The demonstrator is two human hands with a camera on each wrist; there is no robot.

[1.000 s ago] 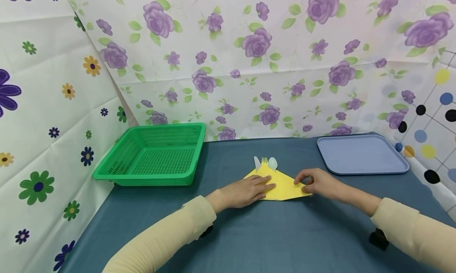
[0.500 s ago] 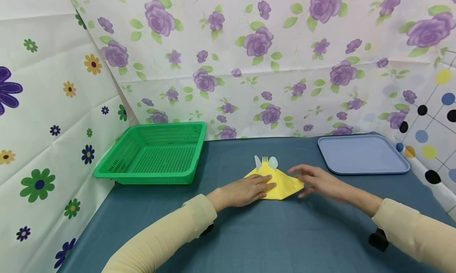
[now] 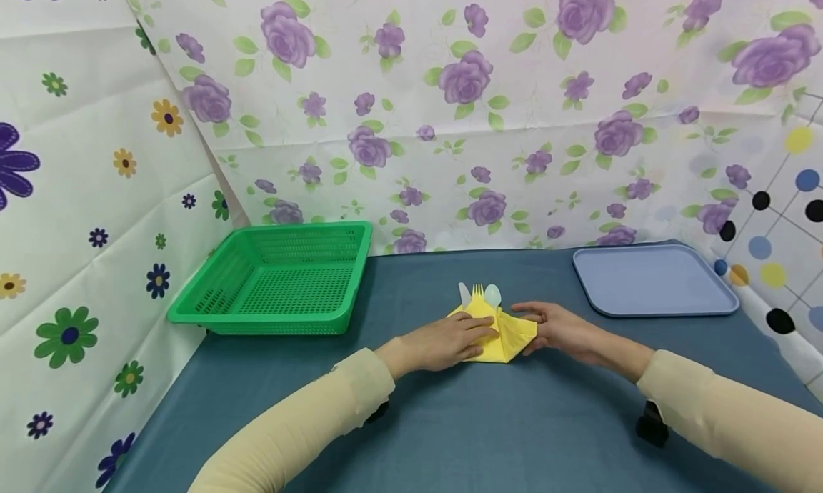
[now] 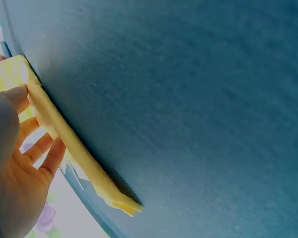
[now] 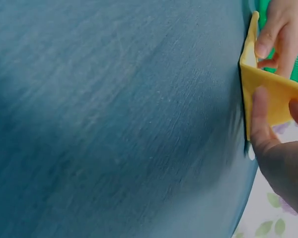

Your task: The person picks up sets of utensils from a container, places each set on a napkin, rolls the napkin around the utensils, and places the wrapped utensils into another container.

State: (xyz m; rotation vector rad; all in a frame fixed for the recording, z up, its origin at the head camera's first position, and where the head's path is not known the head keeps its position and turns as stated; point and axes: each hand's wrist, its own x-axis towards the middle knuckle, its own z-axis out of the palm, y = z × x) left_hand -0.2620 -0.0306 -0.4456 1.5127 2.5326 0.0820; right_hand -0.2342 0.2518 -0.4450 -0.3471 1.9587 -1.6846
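A yellow cloth napkin (image 3: pixel 511 332) lies on the table, partly folded around a pale plastic knife (image 3: pixel 464 294), a yellow fork (image 3: pixel 478 291) and a pale spoon (image 3: pixel 492 295), whose tops stick out at the far edge. My left hand (image 3: pixel 442 341) rests on the napkin's left part with fingers extended. At the right side, my right hand (image 3: pixel 561 330) touches a raised flap with thumb and fingers fairly straight. The right wrist view shows the thumb (image 5: pixel 260 111) against that flap (image 5: pixel 275 91). The cutlery's lower parts are hidden by cloth.
A green perforated basket (image 3: pixel 352 314) stands at the back left. Toward the back right lies a blue-grey tray (image 3: pixel 662 313). Flower-printed sheets (image 3: pixel 411 186) hang behind and beside the blue-covered table (image 3: pixel 489 436).
My right hand has let go of the napkin's right corner and moved left, pushing the flap up and inward. The left hand stays on the cloth.
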